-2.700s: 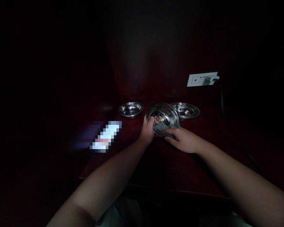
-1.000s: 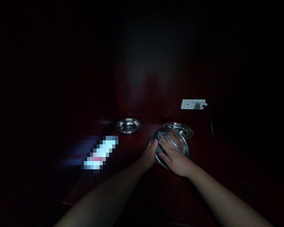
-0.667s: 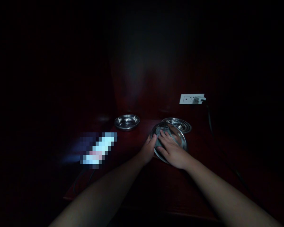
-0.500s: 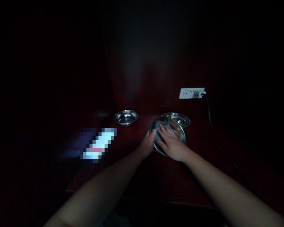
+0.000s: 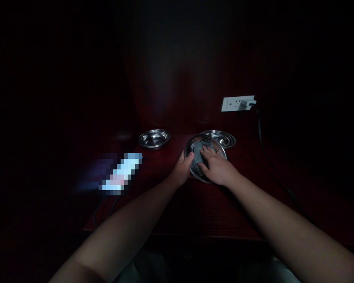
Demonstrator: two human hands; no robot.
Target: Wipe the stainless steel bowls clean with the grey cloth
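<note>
A shiny steel bowl [image 5: 224,152] is tilted toward me above the dark red table. My left hand [image 5: 183,169] grips its left rim, thumb on the inside and the other fingers hidden behind. Inside the bowl lies a grey cloth [image 5: 198,151] with a patterned edge. My right hand [image 5: 220,167] rests flat on this cloth, fingers stretched and spread, pressing it against the inner surface.
A second steel bowl [image 5: 155,138] stands at the back left of the table [image 5: 224,208]. Steel dishes [image 5: 228,138] sit behind the held bowl. A lit, blurred-out device [image 5: 122,175] with a cord is at left. A wall socket [image 5: 238,103] holds a plug with a hanging cable.
My right hand has shifted slightly right on the cloth, and more of the cloth shows. The held bowl's tilt has changed a little. The whole view has moved slightly.
</note>
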